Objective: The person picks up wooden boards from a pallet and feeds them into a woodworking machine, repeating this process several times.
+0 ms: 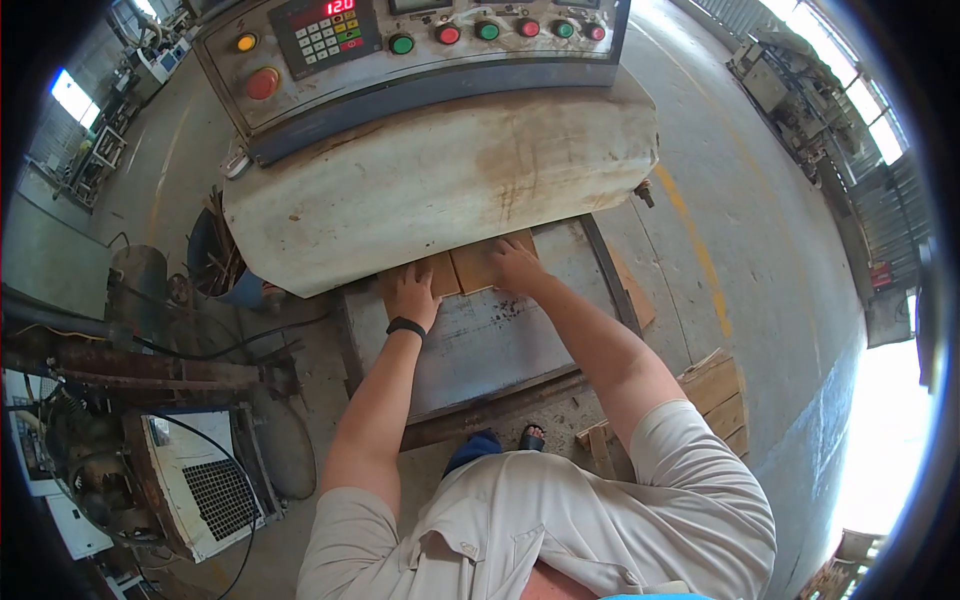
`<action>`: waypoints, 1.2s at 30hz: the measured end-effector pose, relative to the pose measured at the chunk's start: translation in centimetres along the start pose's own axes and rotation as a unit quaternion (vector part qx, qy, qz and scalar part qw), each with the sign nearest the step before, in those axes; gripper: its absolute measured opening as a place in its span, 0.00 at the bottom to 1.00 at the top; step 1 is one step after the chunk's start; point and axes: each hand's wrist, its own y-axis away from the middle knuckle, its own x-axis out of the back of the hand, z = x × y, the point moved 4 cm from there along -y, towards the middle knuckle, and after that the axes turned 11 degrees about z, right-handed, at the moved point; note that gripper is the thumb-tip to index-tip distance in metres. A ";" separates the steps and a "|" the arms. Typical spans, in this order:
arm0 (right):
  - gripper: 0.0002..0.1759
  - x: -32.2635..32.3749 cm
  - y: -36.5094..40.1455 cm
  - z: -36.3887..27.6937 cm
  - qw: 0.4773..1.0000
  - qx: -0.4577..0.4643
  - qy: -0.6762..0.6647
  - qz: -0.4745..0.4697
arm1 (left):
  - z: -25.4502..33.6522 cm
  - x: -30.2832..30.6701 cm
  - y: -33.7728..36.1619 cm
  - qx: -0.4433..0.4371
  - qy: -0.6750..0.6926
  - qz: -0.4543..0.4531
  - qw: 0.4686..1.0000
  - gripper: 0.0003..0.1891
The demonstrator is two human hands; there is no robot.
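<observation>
Boards sit on the table just under the machine hood. Left hand and right hand lie flat on them, fingers open. Stiff, light wood, likely: push near ends.

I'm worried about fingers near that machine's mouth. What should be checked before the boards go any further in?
1. Left hand and right hand both on the boards: ok.
2. Boards flat on the table, side by side: ok.
3. Hands clear of the hood edge: not ok, they lie right at it.
4. Wristband snug, sleeves short: ok.
5. Red button uncovered: ok.
6. Machine running: cannot tell; the display is lit.
</observation>
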 end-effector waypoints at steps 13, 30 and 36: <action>0.14 4.2 22.4 -3.7 0.924 -0.228 -0.185 0.246 | 6.0 -6.6 5.1 0.372 0.775 -0.171 0.482 0.12; 0.13 -1.5 61.3 -13.0 0.658 -0.687 -0.158 0.264 | 13.8 -10.6 4.2 0.274 0.749 -0.239 0.555 0.19; 0.19 -12.7 76.5 -24.3 0.572 -0.779 -0.219 0.137 | 23.3 -14.3 23.1 0.132 0.612 -0.461 0.629 0.14</action>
